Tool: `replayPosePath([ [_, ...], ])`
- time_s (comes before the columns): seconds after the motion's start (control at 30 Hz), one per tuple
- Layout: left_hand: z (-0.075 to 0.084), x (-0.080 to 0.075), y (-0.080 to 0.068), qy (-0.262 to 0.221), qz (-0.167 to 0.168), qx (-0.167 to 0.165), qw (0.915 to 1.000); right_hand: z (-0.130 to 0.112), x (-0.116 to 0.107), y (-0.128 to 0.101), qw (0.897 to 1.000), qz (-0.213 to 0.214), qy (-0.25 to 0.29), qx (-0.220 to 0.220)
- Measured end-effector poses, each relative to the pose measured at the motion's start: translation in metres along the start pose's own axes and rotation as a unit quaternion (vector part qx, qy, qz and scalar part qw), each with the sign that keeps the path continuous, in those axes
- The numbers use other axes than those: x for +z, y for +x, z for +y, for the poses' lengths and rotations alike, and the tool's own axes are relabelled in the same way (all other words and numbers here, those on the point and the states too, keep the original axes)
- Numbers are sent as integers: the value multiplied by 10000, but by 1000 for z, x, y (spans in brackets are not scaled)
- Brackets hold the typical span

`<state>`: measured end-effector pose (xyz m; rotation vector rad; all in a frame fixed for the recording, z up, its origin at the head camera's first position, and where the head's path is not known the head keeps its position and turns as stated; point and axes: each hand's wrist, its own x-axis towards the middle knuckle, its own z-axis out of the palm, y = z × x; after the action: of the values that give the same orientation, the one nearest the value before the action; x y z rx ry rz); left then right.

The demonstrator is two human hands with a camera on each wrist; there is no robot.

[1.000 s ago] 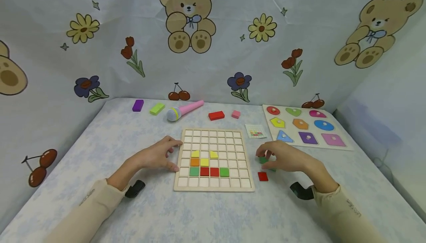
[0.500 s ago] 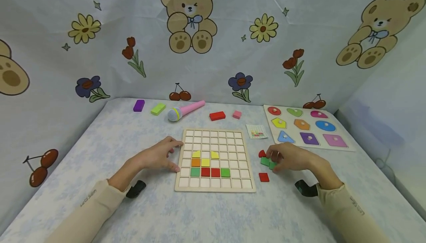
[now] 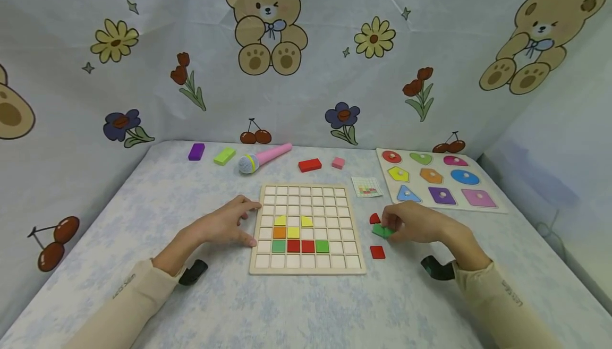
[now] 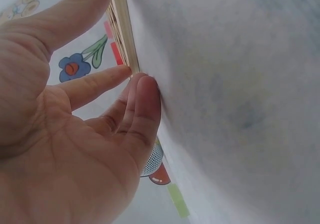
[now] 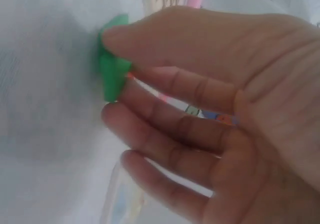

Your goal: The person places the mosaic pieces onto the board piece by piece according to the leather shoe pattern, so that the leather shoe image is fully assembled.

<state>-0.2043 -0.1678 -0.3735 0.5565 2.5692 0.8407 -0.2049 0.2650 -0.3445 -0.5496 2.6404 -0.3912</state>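
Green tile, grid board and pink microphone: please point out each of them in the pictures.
Green tile (image 3: 379, 230): head view, on its visible top face, left of the right hand.
Grid board (image 3: 306, 271): head view, on its bare near rim.
Pink microphone (image 3: 273, 154): head view, on the middle of its handle.

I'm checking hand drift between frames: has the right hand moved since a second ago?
Yes, slightly. The right hand has shifted right, away from the grid board, toward the shape puzzle, fingertips still on the green tiles.
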Motion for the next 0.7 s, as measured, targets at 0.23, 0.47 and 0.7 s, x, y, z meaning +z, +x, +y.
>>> replayPosePath([
  [0.23,-1,0,-1,-4,18,20,10000,-29,5,4,9981,239,-174,-549],
  [0.47,-3,0,-2,22,45,117,9999,-61,14,14,9929,233,-368,-1106],
  [0.7,-3,0,-1,-2,30,121,9999,-81,25,21,9903,146,-303,-1350],
])
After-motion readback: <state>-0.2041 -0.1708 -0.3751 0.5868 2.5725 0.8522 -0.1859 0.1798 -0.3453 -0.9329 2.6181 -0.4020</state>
